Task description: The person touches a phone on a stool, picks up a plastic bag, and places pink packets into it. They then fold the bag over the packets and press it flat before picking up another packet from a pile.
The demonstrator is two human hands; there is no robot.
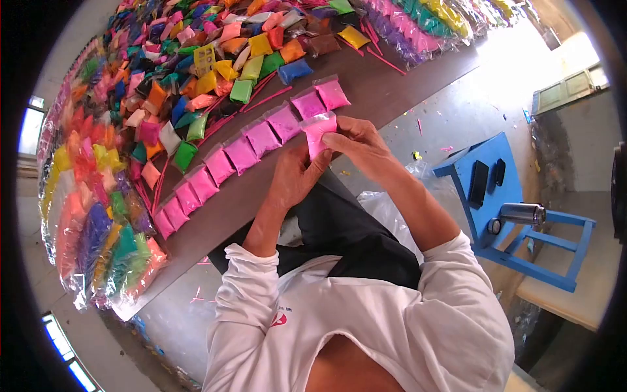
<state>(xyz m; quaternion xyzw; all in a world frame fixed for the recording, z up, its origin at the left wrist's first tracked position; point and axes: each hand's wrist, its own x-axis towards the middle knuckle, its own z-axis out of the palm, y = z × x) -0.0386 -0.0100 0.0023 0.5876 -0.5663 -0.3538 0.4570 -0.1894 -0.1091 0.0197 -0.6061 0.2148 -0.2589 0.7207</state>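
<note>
Where the two hands meet over the near edge of the table, a small pink packet point(319, 132) of clear plastic, filled with bright pink material, is pinched from both sides. The packet is roughly rectangular and is held upright with its flat face toward the camera. It is kept just above the table edge, close beside the nearest packets of a row.

Its upper right part is clamped between the thumb and fingers of the right hand point(358, 145), which is bent at the wrist and reaches in from the right. Its lower left part is gripped by the thumb and fingertips of the left hand point(295, 178), which is raised from below. White sleeves end well short of both wrists.

A slanting row of matching pink packets point(241, 153) is laid on the brown wooden table point(366, 85), along its near edge. Beyond the row, a heap of small packets in many colours point(196, 72) is spread across the tabletop. Larger clear bags of coloured packets point(98, 248) are lined along the far left edge.

To the right, a blue wooden stool point(562, 225) carries a metal flask point(522, 212) lying on its side.
</note>
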